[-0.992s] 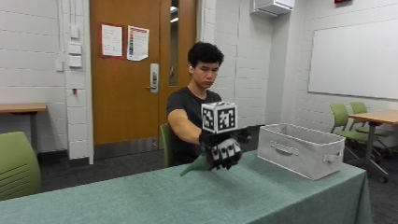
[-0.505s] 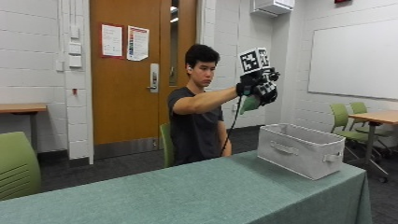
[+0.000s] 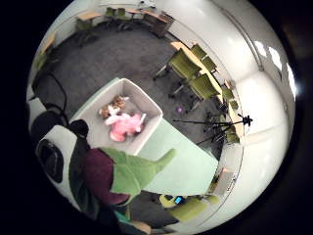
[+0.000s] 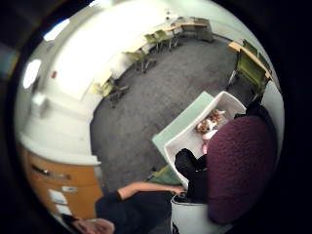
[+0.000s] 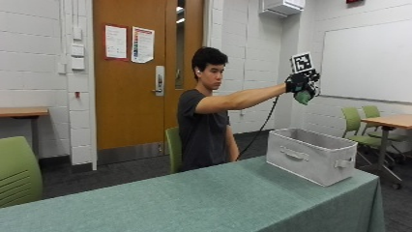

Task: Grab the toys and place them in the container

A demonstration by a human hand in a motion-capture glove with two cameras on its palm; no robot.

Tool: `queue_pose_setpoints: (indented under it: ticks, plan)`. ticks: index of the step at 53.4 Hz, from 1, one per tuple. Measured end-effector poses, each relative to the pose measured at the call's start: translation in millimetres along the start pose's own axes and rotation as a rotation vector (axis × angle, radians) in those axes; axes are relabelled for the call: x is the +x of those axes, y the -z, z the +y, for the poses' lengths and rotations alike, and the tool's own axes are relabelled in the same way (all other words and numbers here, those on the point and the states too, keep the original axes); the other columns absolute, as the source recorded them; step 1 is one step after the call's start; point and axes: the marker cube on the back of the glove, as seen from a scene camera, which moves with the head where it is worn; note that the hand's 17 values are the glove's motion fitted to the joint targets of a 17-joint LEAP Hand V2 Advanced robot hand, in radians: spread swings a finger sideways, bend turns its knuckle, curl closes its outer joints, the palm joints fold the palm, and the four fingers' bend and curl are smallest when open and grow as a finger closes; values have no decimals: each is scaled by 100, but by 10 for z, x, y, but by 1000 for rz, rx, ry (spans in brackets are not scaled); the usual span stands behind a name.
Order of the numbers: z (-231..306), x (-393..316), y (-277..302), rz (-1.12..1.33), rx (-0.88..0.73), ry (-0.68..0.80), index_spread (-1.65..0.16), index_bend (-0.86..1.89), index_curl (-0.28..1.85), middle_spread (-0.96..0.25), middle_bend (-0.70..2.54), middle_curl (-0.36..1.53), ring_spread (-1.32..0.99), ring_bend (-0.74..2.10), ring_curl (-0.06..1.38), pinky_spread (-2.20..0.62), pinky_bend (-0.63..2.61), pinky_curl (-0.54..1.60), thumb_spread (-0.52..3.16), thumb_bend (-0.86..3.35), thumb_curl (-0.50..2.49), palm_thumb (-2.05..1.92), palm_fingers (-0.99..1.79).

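Note:
In the outside view my gloved right hand [image 5: 299, 83] is stretched out high above the grey fabric container [image 5: 311, 154], which stands at the far right end of the green table [image 5: 193, 198]. The hand grips a green and maroon plush toy [image 5: 303, 96]; that plush toy [image 3: 128, 172] fills the near part of the little finger side palm view, and its maroon part [image 4: 239, 165] fills the thumb side palm view. Far below the palm, the open container [image 3: 146, 105] holds a pink plush toy [image 3: 124, 125] and a brown one [image 3: 111, 106].
Green chairs [image 5: 18, 169] and wooden tables [image 5: 389, 121] stand around the room. A tripod [image 3: 220, 125] stands on the carpet beyond the table. The table's green cloth [image 5: 128, 208] stretches left of the container.
My hand lifted the plush toy from near the table's surface, rose high, and moved right until it came over the container.

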Motion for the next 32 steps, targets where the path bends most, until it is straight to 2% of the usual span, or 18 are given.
queue_pose_setpoints:
  ticks: [3,6,7,11,17,19,20,21,22,25,26,29,32]
  plan:
    - [-47,229,-85,-57,9,-18,-23,71,80,-28,105,57,-37,118,52,-44,79,38,38,6,95,50,121]
    - [-113,391,-169,-78,4,-161,-23,71,80,-28,105,57,-37,118,52,-44,78,38,38,6,97,50,121]
    - [-116,425,-197,-76,-2,-165,-23,71,80,-28,105,57,-36,118,52,-44,78,38,38,6,97,50,121]
    - [-41,532,-307,-72,-29,-24,-23,70,80,-28,105,57,-37,118,52,-44,78,38,37,5,99,50,121]
    - [11,523,-481,-19,-169,-66,-24,70,80,-28,105,57,-37,115,51,-44,79,38,37,4,101,50,118]
    - [7,423,-549,33,-235,-96,-25,64,80,-29,102,56,-38,114,50,-42,81,38,42,0,101,45,105]
    - [2,359,-573,53,-259,-101,-25,40,73,-28,93,53,-37,115,50,-40,88,40,58,-17,95,16,74]
    - [-14,292,-589,65,-273,-117,-24,29,75,-25,79,51,-35,113,51,-35,91,44,65,-24,86,0,27]
    - [-50,206,-598,60,-277,-161,-23,27,80,-22,74,52,-33,113,55,-32,99,50,67,-24,82,-9,8]
    - [-173,10,-586,-21,-254,-335,-23,15,72,-15,64,47,-29,98,50,-26,104,48,71,-21,73,-20,-9]
    - [-155,55,-584,-20,-249,-317,-23,13,67,-14,61,45,-28,93,46,-24,104,46,71,-21,70,-22,-10]
    - [18,457,-579,46,-243,-142,-23,14,59,-10,52,41,-25,82,39,-19,104,42,73,-20,62,-24,-10]
    - [93,652,-539,17,-230,-115,-22,15,56,-8,47,39,-24,75,34,-16,102,41,74,-19,56,-25,-11]
